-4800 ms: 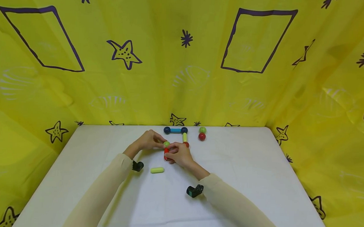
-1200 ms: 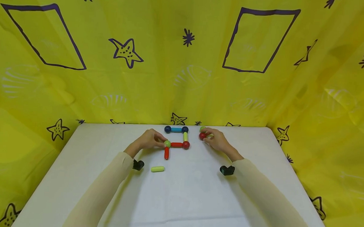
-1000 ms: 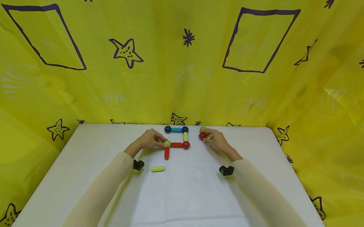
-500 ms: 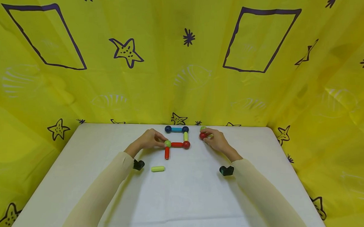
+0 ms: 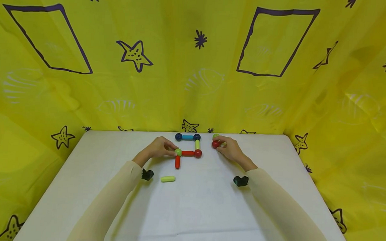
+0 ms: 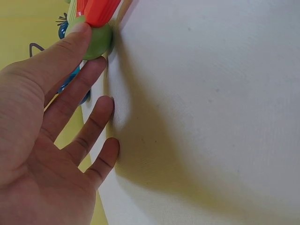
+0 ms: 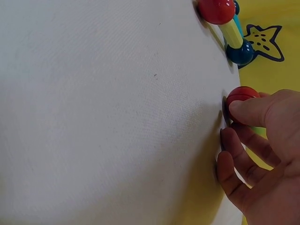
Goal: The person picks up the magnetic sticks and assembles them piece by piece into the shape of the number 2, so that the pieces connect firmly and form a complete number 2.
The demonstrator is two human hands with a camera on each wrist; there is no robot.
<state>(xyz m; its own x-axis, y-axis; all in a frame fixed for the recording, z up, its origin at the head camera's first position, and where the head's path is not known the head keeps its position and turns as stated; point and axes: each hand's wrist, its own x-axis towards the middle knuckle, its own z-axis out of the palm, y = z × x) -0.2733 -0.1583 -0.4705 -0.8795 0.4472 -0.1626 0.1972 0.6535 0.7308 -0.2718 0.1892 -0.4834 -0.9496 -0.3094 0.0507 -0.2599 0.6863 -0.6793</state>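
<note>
My left hand [image 5: 157, 147] pinches a light green ball [image 6: 100, 43] between thumb and forefinger at the lower left corner of a ball-and-rod chain. From that ball one red rod [image 5: 177, 162] points toward me and another red rod [image 5: 188, 153] runs right to a red ball [image 5: 198, 153]. A yellow rod [image 5: 197, 144] links on to a dark blue ball [image 5: 197, 137], a light blue rod [image 5: 187, 137] and a second dark blue ball [image 5: 178, 136]. To the right, my right hand [image 5: 232, 151] grips another red ball [image 7: 241, 95] with thumb and fingers; its far side is hidden.
Another light green ball [image 5: 216, 136] sits just behind the gripped red ball, and a yellow-green piece [image 5: 223, 144] shows partly behind the right fingers. A loose yellow rod [image 5: 168, 179] lies nearer me on the white table [image 5: 209, 209]. Yellow curtains [image 5: 168, 98] stand at the back and sides.
Since the oldest frame my right hand has left the red rod beside my left hand and moved right to the loose red ball. Over the last second both hands stay still.
</note>
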